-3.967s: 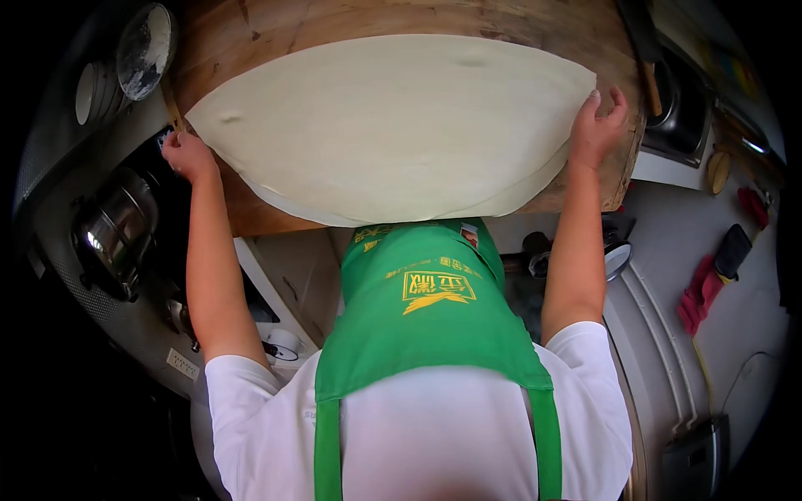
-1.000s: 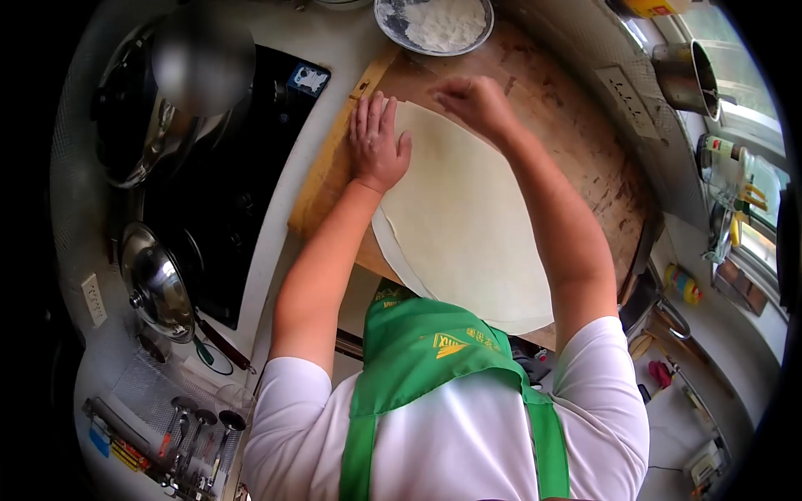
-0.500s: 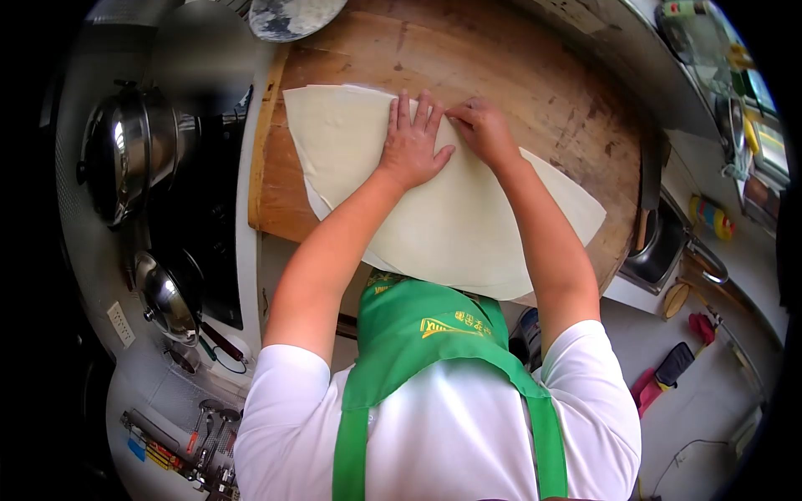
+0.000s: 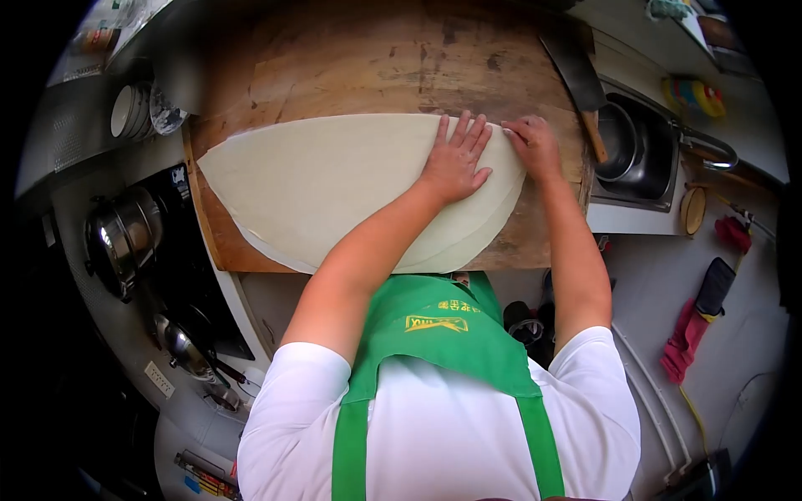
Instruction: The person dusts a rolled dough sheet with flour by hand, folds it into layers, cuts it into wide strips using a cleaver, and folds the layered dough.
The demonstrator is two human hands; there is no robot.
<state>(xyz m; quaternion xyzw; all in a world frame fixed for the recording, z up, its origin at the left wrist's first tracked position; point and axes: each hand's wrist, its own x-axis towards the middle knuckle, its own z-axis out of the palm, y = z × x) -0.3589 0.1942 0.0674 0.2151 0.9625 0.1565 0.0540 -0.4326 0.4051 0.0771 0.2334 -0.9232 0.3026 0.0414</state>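
Note:
A large folded sheet of pale dough [image 4: 334, 184] lies on the wooden board [image 4: 359, 71], its straight fold on the far side and its curved edges toward the green apron [image 4: 443, 334]. My left hand [image 4: 457, 163] rests flat on the dough near the fold, right of centre, fingers spread. Just right of it, my right hand [image 4: 535, 144] is closed in a pinch at the dough's far right edge. What its fingertips grip is too small to make out.
A cleaver [image 4: 576, 79] with a wooden handle lies at the board's right edge, beside a sink [image 4: 652, 159] holding a metal pot. To the left are a stove [image 4: 188, 259], a shiny lidded pot [image 4: 125, 234] and stacked bowls [image 4: 129, 111].
Both hands have moved right along the fold, from the dough's left end toward its right end. The left hand stays flat and the right stays pinched. The camera view has turned as well.

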